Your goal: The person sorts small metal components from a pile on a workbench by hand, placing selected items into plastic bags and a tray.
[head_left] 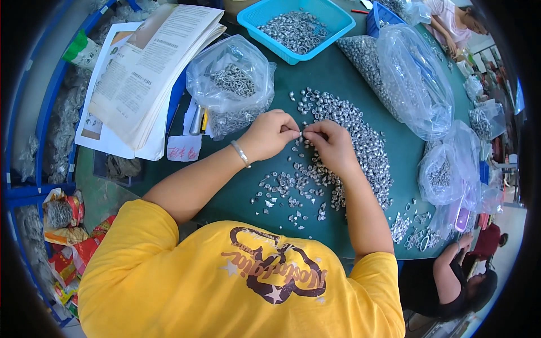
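Both my hands meet over the green tabletop [225, 194], fingertips pinched together. My left hand [273, 134], with a silver bangle on its wrist, is closed with thumb and forefinger touching. Opposite it, my right hand [332, 145] is closed in a pinch too. Something tiny and pale shows between the fingertips, too small to name. A heap of small silver metal pieces [366, 152] spreads beside and beyond my right hand. Looser silver pieces [290, 183] and a few pale scraps lie nearer to me, below my hands.
Past my hands stand a turquoise basket [248, 23] and a clear bag [205, 73] of metal rings. Papers [135, 79] are stacked at left. Plastic bags [417, 84] of metal parts line the right. Another person [456, 281] sits at the lower right, one more [451, 25] at the far right.
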`<state>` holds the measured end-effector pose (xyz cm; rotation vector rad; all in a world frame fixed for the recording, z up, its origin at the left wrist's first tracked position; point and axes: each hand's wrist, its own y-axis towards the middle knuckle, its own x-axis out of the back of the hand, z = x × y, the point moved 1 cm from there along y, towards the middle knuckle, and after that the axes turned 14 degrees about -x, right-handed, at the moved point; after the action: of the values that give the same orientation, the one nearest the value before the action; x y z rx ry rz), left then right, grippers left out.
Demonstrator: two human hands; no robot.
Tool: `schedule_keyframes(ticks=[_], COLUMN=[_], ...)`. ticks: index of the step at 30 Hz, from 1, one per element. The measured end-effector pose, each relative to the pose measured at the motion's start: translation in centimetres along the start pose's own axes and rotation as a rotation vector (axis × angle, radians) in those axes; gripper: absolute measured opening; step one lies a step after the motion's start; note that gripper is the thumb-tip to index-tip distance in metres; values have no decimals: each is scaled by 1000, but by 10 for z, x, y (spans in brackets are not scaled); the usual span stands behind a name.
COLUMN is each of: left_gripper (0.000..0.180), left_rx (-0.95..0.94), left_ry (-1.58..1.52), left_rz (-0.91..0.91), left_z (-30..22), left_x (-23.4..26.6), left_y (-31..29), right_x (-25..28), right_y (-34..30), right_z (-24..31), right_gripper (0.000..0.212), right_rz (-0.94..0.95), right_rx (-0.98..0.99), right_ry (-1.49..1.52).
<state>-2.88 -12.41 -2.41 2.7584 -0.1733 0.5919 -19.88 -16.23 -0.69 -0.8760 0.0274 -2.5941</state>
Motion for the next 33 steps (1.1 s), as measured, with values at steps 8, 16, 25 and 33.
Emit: schedule_keyframes(ticks=[8, 16, 25, 33], left_gripper=[8, 8, 9, 7], left_rx=[611, -336, -351, -134], left_ry=[-1401, 34, -39, -82], left_rz=[4, 67, -104, -144], left_z=[-11, -64, -74, -48], left_x=[-1, -7, 22, 31], left_y=[-15, -7, -16, -51], right_x=[11, -21, 106, 217], right_y=[-21, -42, 9, 61], right_z=[-6, 7, 16, -37], right_gripper=[11, 41, 22, 23], right_rz=[517, 746, -344, -864], right_rx=[-424, -685, -68, 147], right_ry=[1285, 1595, 1030, -196])
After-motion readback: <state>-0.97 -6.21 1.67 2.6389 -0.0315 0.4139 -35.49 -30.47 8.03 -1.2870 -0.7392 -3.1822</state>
